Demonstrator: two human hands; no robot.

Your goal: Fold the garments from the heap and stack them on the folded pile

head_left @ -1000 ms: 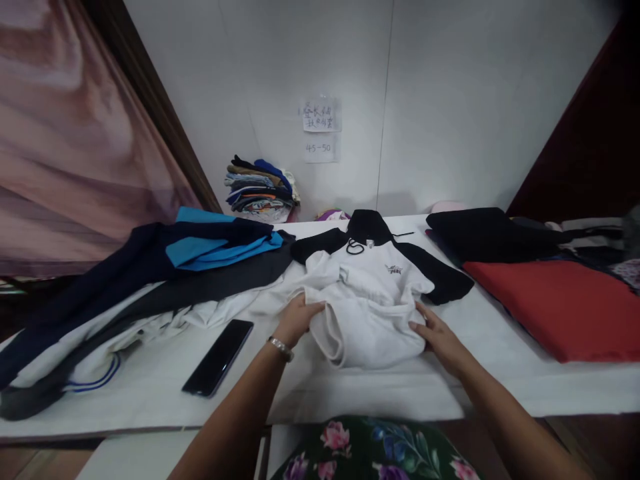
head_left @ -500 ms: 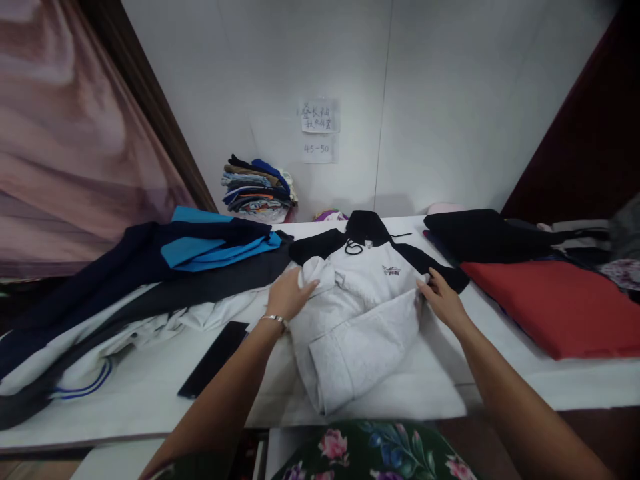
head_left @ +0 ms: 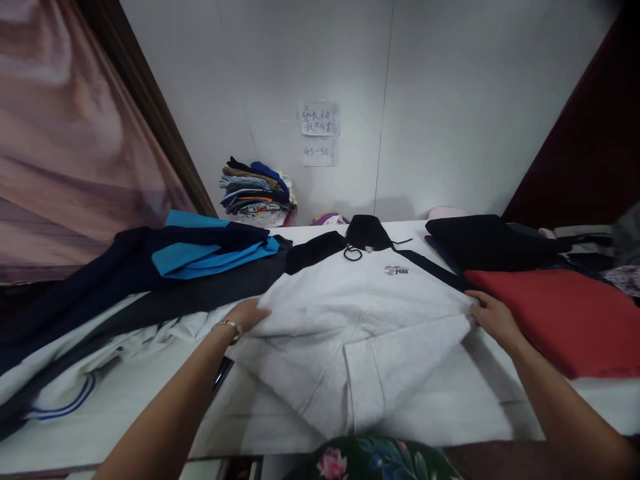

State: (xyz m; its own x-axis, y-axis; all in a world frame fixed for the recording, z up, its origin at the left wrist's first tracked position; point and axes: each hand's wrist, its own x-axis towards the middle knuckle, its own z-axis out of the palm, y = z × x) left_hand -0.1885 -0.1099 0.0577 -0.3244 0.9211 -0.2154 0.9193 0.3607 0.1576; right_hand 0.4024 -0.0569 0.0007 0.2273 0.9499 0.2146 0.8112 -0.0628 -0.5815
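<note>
A white hoodie (head_left: 345,303) with a black hood, black shoulders and a small chest print lies front up on the table before me, its hood toward the wall. My left hand (head_left: 247,316) grips its left edge, fingers partly hidden by the cloth. On the opposite edge, my right hand (head_left: 493,319) pinches the fabric below the black shoulder. The cloth is pulled wide between both hands. One white sleeve (head_left: 400,363) is folded across the lower body, its cuff near the middle.
To the left lie spread garments, a navy and blue one (head_left: 200,243) on top. Folded red cloth (head_left: 555,320) and a folded black garment (head_left: 480,240) sit at right. Behind stands a stack of folded clothes (head_left: 257,193) by the wall, where paper notes (head_left: 320,133) hang.
Both hands have moved apart, left hand leftward and right hand rightward. The hoodie's body, bunched before, is now stretched wide and flatter. A dark flat object at left is now mostly covered.
</note>
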